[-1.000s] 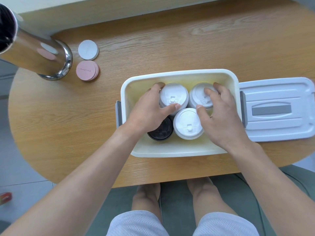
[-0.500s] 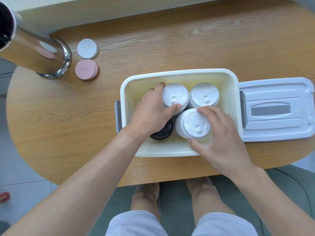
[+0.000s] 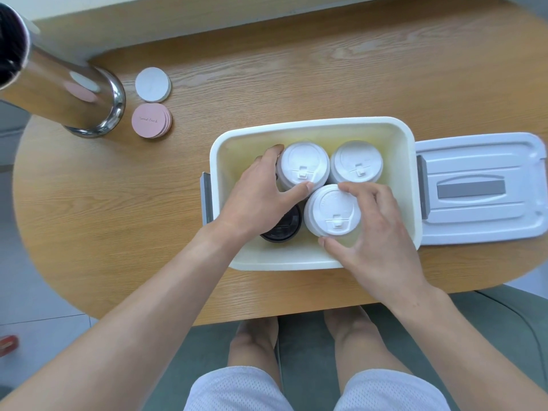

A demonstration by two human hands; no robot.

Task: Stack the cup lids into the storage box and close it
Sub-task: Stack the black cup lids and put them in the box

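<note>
White plastic cup-lid stacks point(image 3: 332, 210) stood inside the cream storage box point(image 3: 311, 126); your right hand point(image 3: 376, 232) curled round the near stack, left hand point(image 3: 261, 194) gripped the far-left one point(image 3: 302, 166), grey-handled lid point(image 3: 480, 188) waiting rightward.

Right hand point(image 3: 376, 232) off the far-right lid stack point(image 3: 356, 162), now around the near white stack point(image 3: 332, 210).

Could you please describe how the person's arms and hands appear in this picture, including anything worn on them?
Both forearms are bare up to the frame's edge, with no sleeves showing. The left hand and right hand wear no gloves, and no rings, watch or bracelets show on the fingers or wrists. No markings show. The only clothing visible is a pair of white mesh shorts.
</note>
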